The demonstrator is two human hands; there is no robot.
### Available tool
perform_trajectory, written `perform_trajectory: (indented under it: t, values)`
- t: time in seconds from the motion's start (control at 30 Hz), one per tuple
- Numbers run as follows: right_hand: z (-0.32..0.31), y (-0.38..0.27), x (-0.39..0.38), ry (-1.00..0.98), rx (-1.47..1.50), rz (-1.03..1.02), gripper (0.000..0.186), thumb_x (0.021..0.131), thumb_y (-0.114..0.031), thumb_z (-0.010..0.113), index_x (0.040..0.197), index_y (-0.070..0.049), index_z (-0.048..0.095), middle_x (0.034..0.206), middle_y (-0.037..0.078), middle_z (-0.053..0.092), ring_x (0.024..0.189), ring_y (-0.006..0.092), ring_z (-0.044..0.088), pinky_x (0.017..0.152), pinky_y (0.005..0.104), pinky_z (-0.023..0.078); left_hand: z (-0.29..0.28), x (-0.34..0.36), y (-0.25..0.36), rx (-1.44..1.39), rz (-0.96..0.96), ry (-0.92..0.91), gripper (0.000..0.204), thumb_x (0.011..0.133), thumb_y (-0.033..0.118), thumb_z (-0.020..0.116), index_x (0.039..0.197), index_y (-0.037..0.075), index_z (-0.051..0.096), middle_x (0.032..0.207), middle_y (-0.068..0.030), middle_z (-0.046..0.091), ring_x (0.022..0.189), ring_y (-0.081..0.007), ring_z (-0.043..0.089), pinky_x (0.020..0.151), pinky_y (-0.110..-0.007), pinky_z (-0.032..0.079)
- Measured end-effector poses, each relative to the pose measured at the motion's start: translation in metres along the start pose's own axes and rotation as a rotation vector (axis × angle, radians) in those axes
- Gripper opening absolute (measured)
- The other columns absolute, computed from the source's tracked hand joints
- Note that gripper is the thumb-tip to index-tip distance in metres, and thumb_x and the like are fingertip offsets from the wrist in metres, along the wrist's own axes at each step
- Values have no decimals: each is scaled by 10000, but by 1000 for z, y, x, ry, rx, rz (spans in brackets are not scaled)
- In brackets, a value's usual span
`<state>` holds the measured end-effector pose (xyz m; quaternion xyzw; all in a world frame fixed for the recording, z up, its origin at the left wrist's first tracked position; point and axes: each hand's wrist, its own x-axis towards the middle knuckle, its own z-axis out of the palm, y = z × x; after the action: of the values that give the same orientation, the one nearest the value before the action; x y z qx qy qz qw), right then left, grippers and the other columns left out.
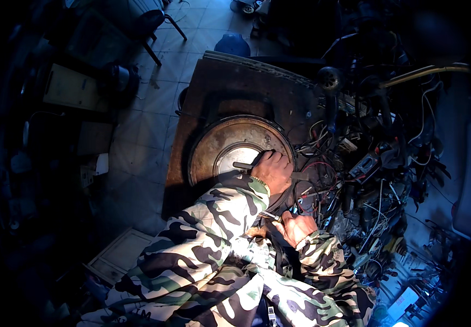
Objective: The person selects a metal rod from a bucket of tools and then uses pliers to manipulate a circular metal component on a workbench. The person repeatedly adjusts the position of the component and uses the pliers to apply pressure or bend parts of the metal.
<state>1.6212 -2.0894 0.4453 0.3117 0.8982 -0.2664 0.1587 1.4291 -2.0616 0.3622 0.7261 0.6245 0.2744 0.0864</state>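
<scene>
A round, rusty metal piece (205,143) with a raised rim lies on a brown wooden worktop (189,106); its centre is pale and brightly lit. Over its right side is my left hand (273,170), closed in a fist. A dark bar-like tool sticks out on both sides of that fist, its rounded end (242,165) above the pale centre. Nearer to me, my right hand (298,227) is closed around a thin tool with a metal shaft (272,216) pointing left. The fingers cover the rest of that tool, so its kind stays unclear.
To the right lies a dense heap of tools and wires (366,180). A dark stool (151,24) stands at the far left on the tiled floor (143,131). Behind the worktop is a blue container (232,45). A pale panel (118,253) lies at the lower left.
</scene>
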Motion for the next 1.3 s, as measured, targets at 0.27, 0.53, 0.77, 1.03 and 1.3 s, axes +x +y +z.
perform_trajectory:
  t: [0.27, 0.53, 0.77, 1.03, 1.3]
  values:
    - [6, 4, -3, 37, 22, 10, 386, 935, -410, 658, 826, -45, 593, 537, 177, 589, 506, 367, 640, 463, 460, 503, 3, 2, 3, -13, 12, 16, 236, 651, 254, 720, 822, 94, 692, 856, -78, 611, 922, -272, 581, 866, -414, 462]
    - [20, 18, 4, -10, 28, -19, 375, 941, -418, 647, 883, -52, 595, 587, 184, 626, 568, 386, 667, 537, 483, 538, -22, 15, -11, -96, 7, -164, 317, 827, 338, 698, 913, 33, 684, 913, -117, 619, 946, -309, 607, 816, -489, 480]
    - [27, 24, 0, 14, 57, 1, 434, 972, -451, 609, 855, -34, 576, 550, 188, 577, 540, 402, 626, 512, 499, 501, -127, 3, -64, -331, -513, 142, 215, 958, 213, 672, 970, 6, 614, 771, -192, 623, 689, -315, 651, 603, -413, 474]
    - [21, 20, 3, -75, 57, 44, 413, 964, -439, 619, 921, -28, 603, 606, 214, 616, 609, 436, 645, 560, 525, 508, -116, -104, -92, -133, -627, 164, 489, 901, 31, 613, 1380, 43, 513, 1231, -277, 638, 1108, -479, 613, 929, -469, 509]
    - [12, 18, 4, -152, 84, 64, 456, 969, -470, 599, 956, -15, 619, 644, 236, 626, 646, 446, 653, 590, 529, 511, -106, -120, -49, 27, -408, 51, 713, 831, 29, 639, 1502, 98, 409, 1500, -264, 365, 1293, -479, 443, 1058, -511, 426]
